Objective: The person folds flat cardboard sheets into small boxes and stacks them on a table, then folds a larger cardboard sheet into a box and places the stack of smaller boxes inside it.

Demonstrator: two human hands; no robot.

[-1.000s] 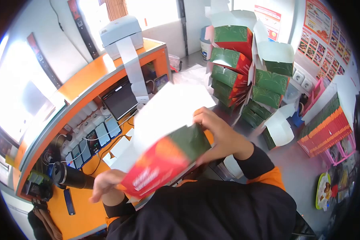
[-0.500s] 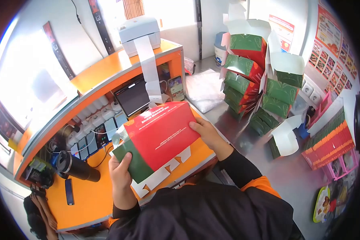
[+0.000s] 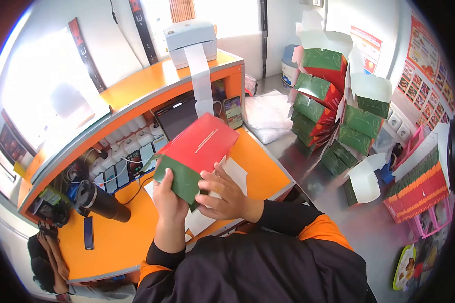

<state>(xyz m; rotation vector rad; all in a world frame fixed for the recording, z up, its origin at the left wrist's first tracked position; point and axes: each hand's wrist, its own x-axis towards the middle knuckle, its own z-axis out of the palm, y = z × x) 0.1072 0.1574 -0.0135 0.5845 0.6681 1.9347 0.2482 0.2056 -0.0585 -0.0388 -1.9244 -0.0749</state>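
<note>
A red and green cardboard food box (image 3: pixel 202 144) is tilted in front of me, above the orange counter. Its red side with white print faces up, and the green end points toward me. My left hand (image 3: pixel 170 202) grips the green end, thumb on top. My right hand (image 3: pixel 225 197) is curled against the near right corner of that end, fingers bent and somewhat apart on the edge; the thumb is partly hidden. Beneath the box, a white cardboard sheet with cut flaps (image 3: pixel 235 174) lies on the counter.
A label printer (image 3: pixel 189 38) with a hanging paper strip tops the orange shelf. Several phones (image 3: pixel 121 173) and a black tumbler (image 3: pixel 103 202) stand left. Stacks of folded boxes (image 3: pixel 318 96) and flat red cartons (image 3: pixel 417 187) are right. Another person's arm (image 3: pixel 55 252) rests at the far left.
My right hand has moved from the box's far right end to its near green end. The box has turned and tilted, and the view has shifted slightly.
</note>
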